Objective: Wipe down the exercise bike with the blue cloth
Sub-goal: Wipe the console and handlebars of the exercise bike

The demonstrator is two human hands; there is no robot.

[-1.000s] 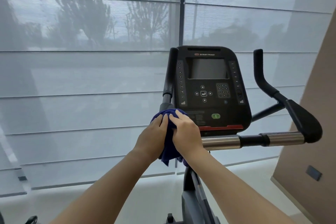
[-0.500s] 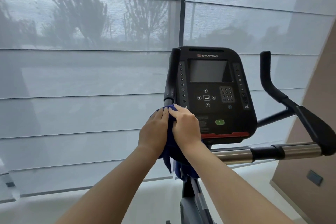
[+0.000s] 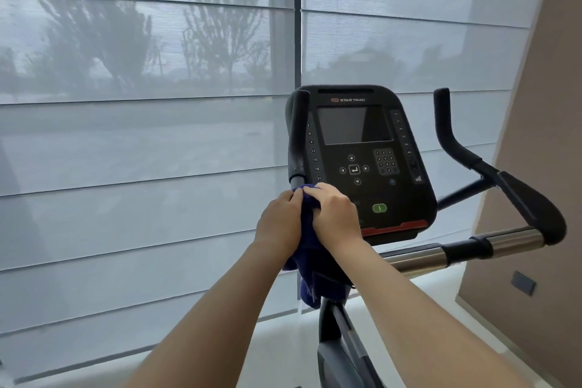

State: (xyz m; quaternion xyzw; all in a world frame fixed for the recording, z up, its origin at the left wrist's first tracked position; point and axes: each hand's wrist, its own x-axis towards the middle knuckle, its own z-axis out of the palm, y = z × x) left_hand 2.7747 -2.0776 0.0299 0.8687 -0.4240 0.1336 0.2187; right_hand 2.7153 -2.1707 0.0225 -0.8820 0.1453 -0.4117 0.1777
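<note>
The exercise bike's black console faces me at centre right, with a dark screen and a green button. A dark blue cloth is wrapped around the left handlebar just below its upright black grip. My left hand and my right hand both clasp the cloth around the bar, thumbs side by side. Loose cloth hangs down below my wrists. The bar under the cloth is hidden.
The right handlebar runs chrome and black to a padded end, with an upright grip behind it. The bike's stem drops below the hands. Blinds over a window fill the background. A tan wall stands at the right.
Both hands have slid the cloth up the left handlebar, closer to the base of the upright grip. More cloth hangs loose below. The view has shifted left.
</note>
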